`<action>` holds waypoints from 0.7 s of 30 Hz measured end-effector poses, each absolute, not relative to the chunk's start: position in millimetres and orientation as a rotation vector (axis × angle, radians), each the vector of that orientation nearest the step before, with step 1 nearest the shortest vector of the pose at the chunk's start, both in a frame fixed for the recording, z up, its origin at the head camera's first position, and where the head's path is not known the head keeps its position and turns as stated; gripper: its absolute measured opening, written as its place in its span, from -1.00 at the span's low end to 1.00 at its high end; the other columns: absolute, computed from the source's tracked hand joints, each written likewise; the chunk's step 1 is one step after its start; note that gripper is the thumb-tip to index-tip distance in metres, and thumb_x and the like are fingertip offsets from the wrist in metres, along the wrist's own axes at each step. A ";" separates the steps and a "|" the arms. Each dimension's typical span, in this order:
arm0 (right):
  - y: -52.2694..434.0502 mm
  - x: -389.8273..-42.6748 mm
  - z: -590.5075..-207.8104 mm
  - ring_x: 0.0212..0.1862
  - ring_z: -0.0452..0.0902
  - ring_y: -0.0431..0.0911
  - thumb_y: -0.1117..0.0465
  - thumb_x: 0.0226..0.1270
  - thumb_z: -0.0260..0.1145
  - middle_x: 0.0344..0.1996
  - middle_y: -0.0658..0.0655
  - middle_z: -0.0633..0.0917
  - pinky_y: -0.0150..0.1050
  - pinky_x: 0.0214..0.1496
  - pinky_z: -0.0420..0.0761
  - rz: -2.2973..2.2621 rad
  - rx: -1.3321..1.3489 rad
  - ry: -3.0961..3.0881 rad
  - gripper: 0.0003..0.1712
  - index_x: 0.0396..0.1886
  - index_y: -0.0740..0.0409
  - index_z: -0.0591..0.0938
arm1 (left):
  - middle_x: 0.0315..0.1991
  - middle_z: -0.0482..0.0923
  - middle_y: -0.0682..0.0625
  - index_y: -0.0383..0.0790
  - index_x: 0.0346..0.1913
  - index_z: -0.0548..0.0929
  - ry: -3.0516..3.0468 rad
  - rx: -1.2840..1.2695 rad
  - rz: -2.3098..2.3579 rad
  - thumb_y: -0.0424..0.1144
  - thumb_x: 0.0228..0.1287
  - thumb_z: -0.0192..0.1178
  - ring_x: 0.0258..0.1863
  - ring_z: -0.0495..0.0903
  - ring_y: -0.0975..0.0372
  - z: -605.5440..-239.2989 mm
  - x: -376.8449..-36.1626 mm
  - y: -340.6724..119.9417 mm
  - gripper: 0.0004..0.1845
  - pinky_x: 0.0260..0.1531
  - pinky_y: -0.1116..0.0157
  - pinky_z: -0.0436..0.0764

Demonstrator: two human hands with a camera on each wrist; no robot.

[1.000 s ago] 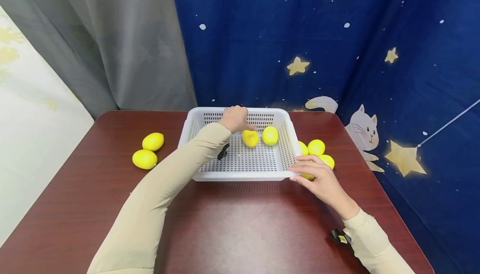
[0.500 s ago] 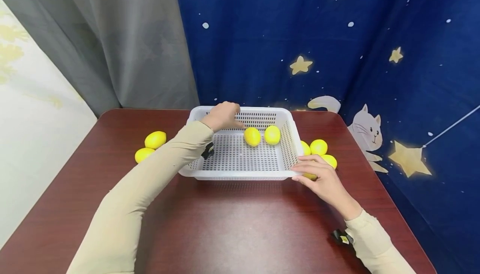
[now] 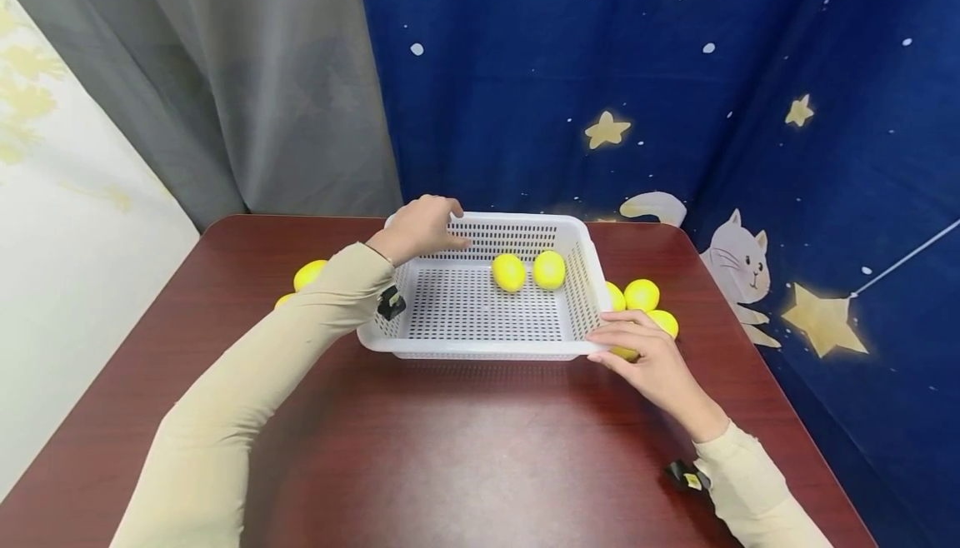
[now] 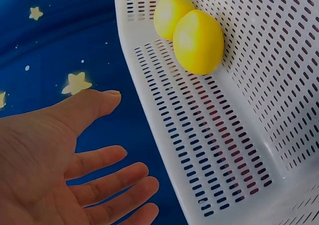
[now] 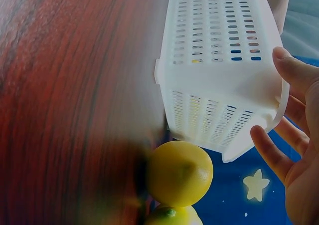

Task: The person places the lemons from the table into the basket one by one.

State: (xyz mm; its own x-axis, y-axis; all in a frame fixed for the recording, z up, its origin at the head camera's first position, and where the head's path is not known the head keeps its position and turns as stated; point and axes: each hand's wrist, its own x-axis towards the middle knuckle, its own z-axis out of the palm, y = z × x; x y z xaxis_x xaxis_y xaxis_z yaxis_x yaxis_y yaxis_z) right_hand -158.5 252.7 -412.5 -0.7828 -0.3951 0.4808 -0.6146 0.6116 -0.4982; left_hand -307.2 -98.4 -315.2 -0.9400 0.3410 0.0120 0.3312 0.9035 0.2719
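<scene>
Left hand: the left hand [image 3: 422,227] hovers at the far left corner of the white perforated basket [image 3: 480,348], above its rim. The left wrist view shows its fingers [image 4: 107,185] spread and relaxed, holding nothing.
Right hand: the right hand [image 3: 637,358] lies at the basket's near right corner. Its fingers [image 5: 271,152] are extended and slightly apart, their tips against the basket's rim and wall. Whether it also touches the lemon just under it cannot be told.
Basket: it stands on the dark red tabletop [image 3: 480,448], about midway between the two hands, long side toward the person.
Lemons in basket: two lemons [image 3: 528,271] lie side by side on the basket floor toward the far right, touching each other.
Lemons to the right: a cluster of lemons [image 3: 643,294] lies on the tabletop just beside the basket's right wall. One of them [image 5: 179,172] sits right by the near corner under the right hand.
Lemons to the left: two more lemons [image 3: 307,275] lie on the tabletop left of the basket, partly hidden by the left sleeve [image 3: 247,398].
Backdrop: a blue curtain with stars and a cat [image 3: 735,256] hangs behind the tabletop, with a grey curtain [image 3: 247,82] to its left.
</scene>
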 end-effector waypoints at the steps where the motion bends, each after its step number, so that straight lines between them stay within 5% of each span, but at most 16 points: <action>1: 252.7 -158.7 -412.6 0.18 0.52 -0.13 0.20 -0.06 0.62 -0.10 -0.06 0.80 -0.65 0.24 0.30 0.955 0.817 -2.516 -0.56 -0.08 0.00 0.78 | 0.18 0.61 -0.12 -0.21 0.22 0.56 3.032 0.528 0.424 0.07 0.14 0.39 0.03 0.65 0.07 -314.9 -307.2 -99.7 -0.35 -0.02 0.09 0.66; 21: 252.3 -158.6 -412.3 0.19 0.51 -0.15 0.20 -0.06 0.62 -0.09 -0.07 0.80 -0.65 0.23 0.30 0.939 0.805 -2.526 -0.55 -0.07 0.02 0.78 | 0.13 0.62 -0.26 -0.24 0.24 0.55 3.110 0.445 0.510 0.01 0.20 0.34 0.00 0.67 -0.05 -301.5 -295.9 -174.1 -0.40 -0.10 0.00 0.63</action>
State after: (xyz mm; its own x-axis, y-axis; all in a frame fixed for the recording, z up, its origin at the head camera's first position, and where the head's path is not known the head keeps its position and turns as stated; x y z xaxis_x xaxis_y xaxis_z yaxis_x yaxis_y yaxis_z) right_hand -158.6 252.3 -412.3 -0.7870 -0.3928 0.4757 -0.6082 0.6234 -0.4914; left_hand -295.9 -174.1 -301.5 -0.9601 0.2663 0.0850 0.2795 0.9096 0.3073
